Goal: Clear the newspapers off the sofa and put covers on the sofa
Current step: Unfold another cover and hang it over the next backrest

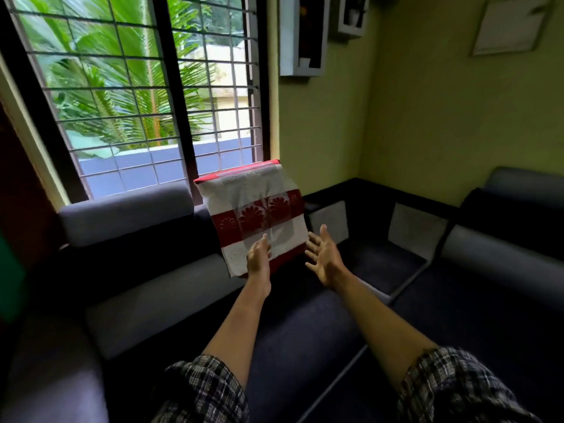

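Cover draped lengthwise down sofa backrest, open hands below

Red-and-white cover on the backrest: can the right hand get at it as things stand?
Probably yes. The right hand is open, fingers spread, just right of the cover near its lower right corner, with nothing between them. The left hand sits over the cover's lower edge and leaves that side free.

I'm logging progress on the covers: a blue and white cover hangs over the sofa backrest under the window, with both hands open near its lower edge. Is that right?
Not quite. The head view shows the cover is red and white, not blue and white. The rest holds: it hangs over the sofa backrest under the window, with the left hand and right hand open near its lower edge.
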Tool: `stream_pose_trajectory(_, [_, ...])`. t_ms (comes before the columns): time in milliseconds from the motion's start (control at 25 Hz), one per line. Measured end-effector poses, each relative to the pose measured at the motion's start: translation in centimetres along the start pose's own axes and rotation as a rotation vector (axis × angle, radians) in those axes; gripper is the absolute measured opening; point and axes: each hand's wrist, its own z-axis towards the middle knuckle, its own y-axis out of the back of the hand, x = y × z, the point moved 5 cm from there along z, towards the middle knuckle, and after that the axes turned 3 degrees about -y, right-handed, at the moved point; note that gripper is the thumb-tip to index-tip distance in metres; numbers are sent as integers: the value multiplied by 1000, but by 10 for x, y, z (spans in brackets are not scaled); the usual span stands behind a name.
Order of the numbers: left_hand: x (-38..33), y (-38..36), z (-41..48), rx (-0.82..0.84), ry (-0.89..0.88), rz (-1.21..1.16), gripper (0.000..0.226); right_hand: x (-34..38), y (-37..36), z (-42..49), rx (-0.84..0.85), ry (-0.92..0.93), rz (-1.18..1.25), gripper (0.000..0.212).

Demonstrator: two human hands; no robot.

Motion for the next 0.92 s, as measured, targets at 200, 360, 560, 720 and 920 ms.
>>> stream_pose_trajectory(200, [38, -33, -86, 170, 78, 66, 43, -18, 67, -107, -159, 17, 45, 65])
stream_pose_trajectory(360, [82, -96, -176, 377, 158, 81, 40, -32, 160, -206, -362, 30, 88, 65])
stream_pose_trajectory(560, [122, -222, -319, 709, 165, 160, 45, -21, 298, -360, -673, 122, 183, 62])
stream_pose_trajectory(720, [163, -319, -476, 985, 180, 183, 45, -22, 421, -512, -932, 225, 198, 62])
stream_pose_trajectory(920, [218, -420, -694, 1251, 274, 141, 47, -25, 549, -722, -1178, 274, 214, 63])
